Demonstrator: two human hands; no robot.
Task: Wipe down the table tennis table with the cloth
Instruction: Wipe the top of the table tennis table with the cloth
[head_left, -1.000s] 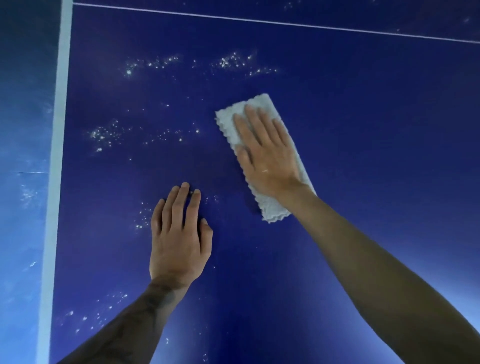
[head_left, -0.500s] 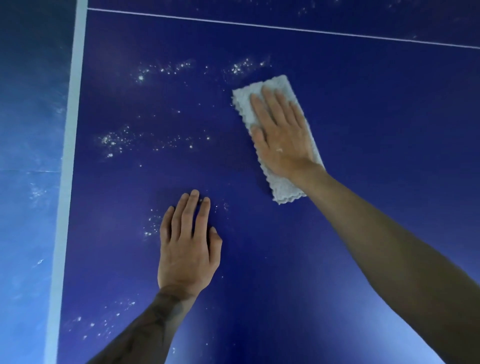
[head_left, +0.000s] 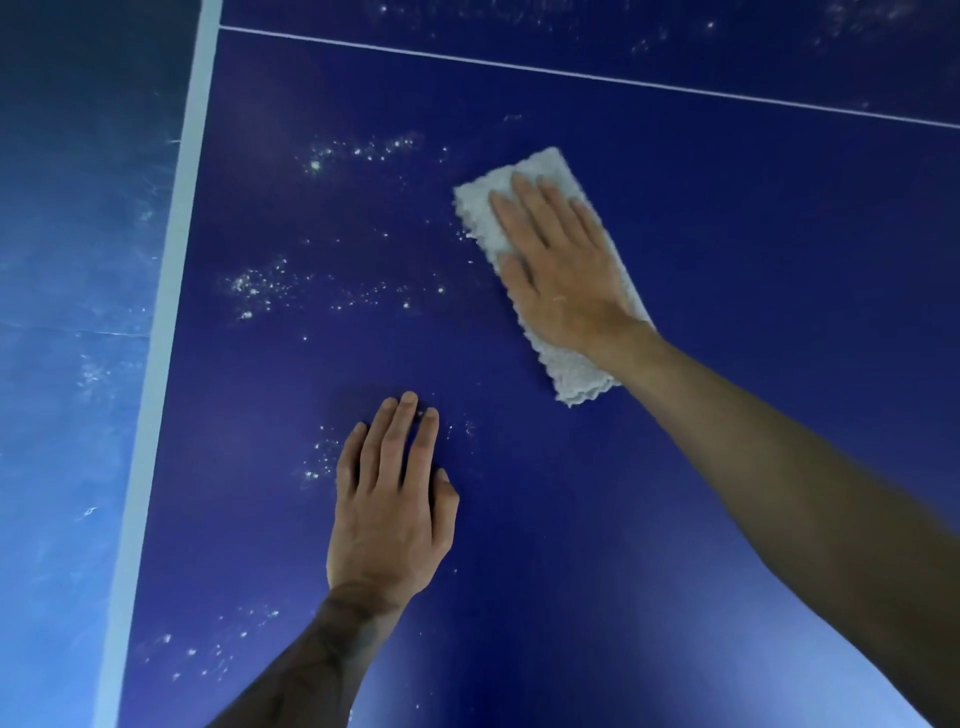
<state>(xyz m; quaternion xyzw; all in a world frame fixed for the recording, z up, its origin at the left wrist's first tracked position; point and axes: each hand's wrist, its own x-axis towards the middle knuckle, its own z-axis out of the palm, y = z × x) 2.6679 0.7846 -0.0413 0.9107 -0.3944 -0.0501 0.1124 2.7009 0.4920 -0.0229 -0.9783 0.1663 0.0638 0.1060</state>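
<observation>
The dark blue table tennis table (head_left: 753, 270) fills the view. My right hand (head_left: 561, 275) lies flat, palm down, on a folded white cloth (head_left: 485, 208) and presses it onto the surface right of centre. The cloth's far end and its near end (head_left: 579, 376) stick out from under the hand. Lower and to the left, my left hand (head_left: 389, 499) rests flat on the table with fingers together, holding nothing. White specks (head_left: 260, 286) dot the surface left of the cloth, with more specks (head_left: 358, 150) farther away.
A white border line (head_left: 171, 312) marks the table's left edge, with lighter blue floor (head_left: 67, 364) beyond it. A thin white line (head_left: 571, 73) crosses the table beyond the cloth. More specks (head_left: 208, 654) lie near my left forearm.
My right hand has slid the cloth away from me, toward the thin line, over a patch of specks that no longer shows. The left hand has stayed put; the view has shifted left.
</observation>
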